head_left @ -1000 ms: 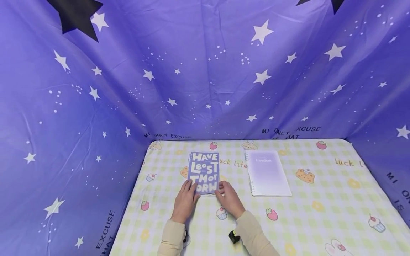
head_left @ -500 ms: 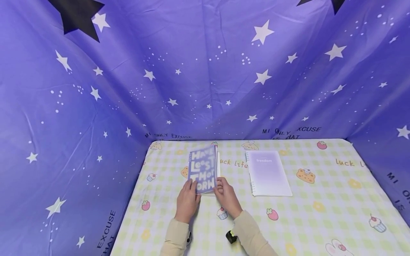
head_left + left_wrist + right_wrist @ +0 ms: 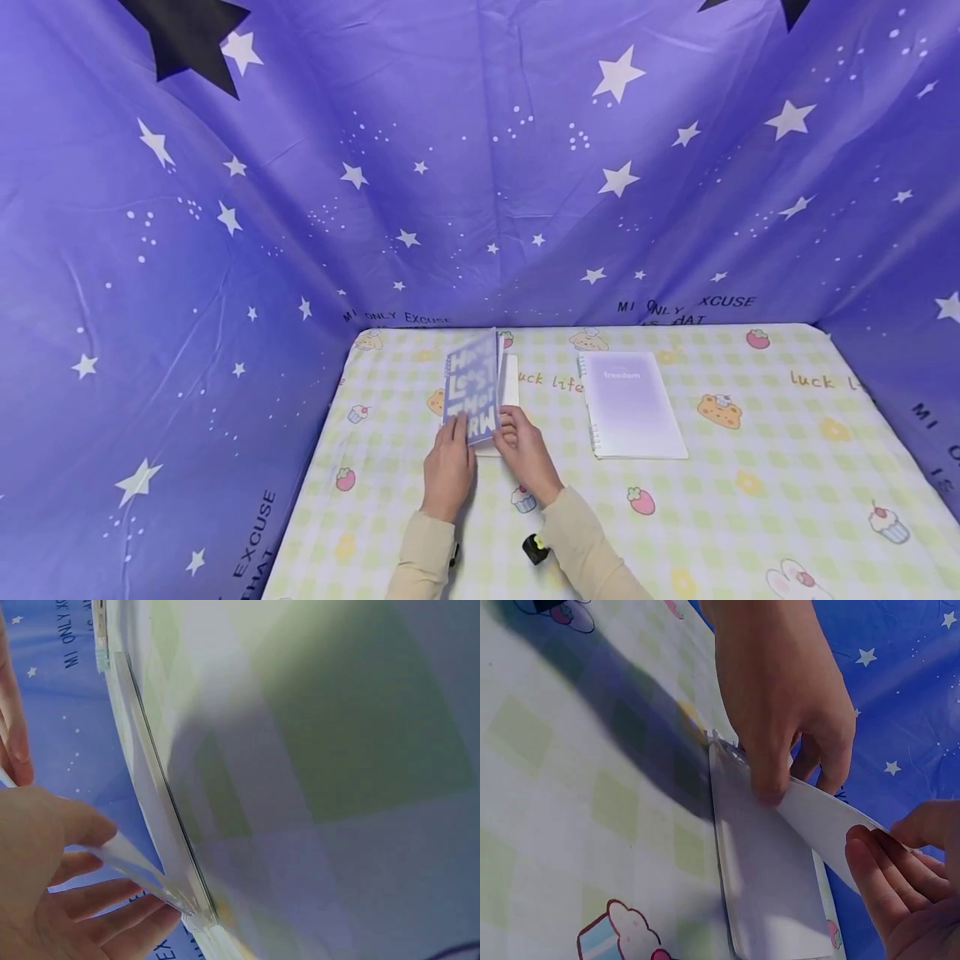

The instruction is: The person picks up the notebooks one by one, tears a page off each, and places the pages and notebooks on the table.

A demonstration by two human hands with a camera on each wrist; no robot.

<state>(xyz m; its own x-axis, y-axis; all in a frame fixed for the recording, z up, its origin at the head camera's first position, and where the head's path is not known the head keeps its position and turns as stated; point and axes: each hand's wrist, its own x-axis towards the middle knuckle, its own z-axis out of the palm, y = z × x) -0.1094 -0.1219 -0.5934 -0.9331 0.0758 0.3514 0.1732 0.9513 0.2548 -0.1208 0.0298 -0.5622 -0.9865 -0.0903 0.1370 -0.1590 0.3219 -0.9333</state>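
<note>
Lifting the cover side of the lettered notebook (image 3: pixel 471 387) takes both hands here. It sits left of centre on the checked tablecloth (image 3: pixel 585 517), binding rings (image 3: pixel 733 752) to the left, so the free edge faces right.

Right hand (image 3: pixel 528 450) pinches that free edge, near corner, thumb against fingers. My read: it gets the best leverage there, farthest from the rings. Left hand (image 3: pixel 450 468) grips the same raised leaf close to the binding, thumb on the inner face, other fingers round the outer side. Probably steadies the hinge end so the rings don't drag or twist. Neither hand is free.

Cover stands tilted, rising to the right. White pages (image 3: pixel 772 892) below lie flat on the cloth; looks like their own weight keeps them down, no hand pressing them. A thin pale strip shows behind the cover's free edge, so a few sheets may be up with it; can't confirm the count.

Purple notebook (image 3: pixel 636 408) lies flat to the right, cover down over its pages, rings also left, well apart from both hands. That gap leaves the right hand elbow room.

Starry curtain (image 3: pixel 480 167) backs the table; nothing touches it that I can see.
</note>
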